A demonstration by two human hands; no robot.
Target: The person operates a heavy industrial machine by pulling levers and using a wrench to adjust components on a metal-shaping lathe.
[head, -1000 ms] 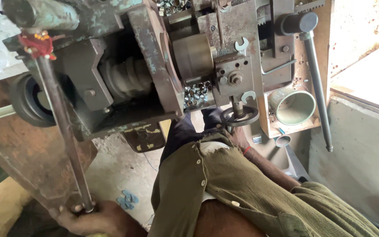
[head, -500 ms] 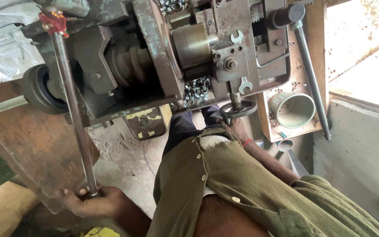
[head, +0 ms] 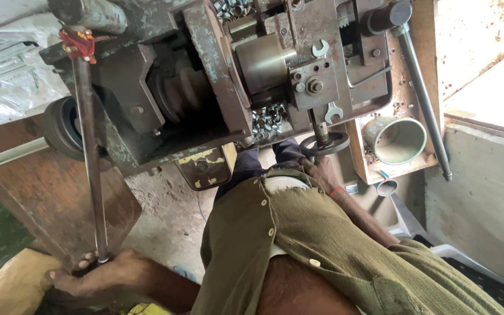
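From the head view, the left hand (head: 97, 274) is closed around the lower end of a long steel lever (head: 88, 157), fingers wrapped on the bar where it meets a rusty plate (head: 42, 192). The lever runs up to a red clamp (head: 77, 42) on the old green-grey machine (head: 205, 76). The right hand (head: 322, 172) rests against a small dark handwheel (head: 325, 143) under the machine's front block; whether its fingers close on the wheel cannot be told, as the olive shirt (head: 298, 245) hides part of it. A heap of small metal nuts (head: 266, 116) lies just left of the handwheel. A green cup (head: 395, 140) stands in a wooden tray (head: 374, 169) to the right, beside a second long lever (head: 424, 105).
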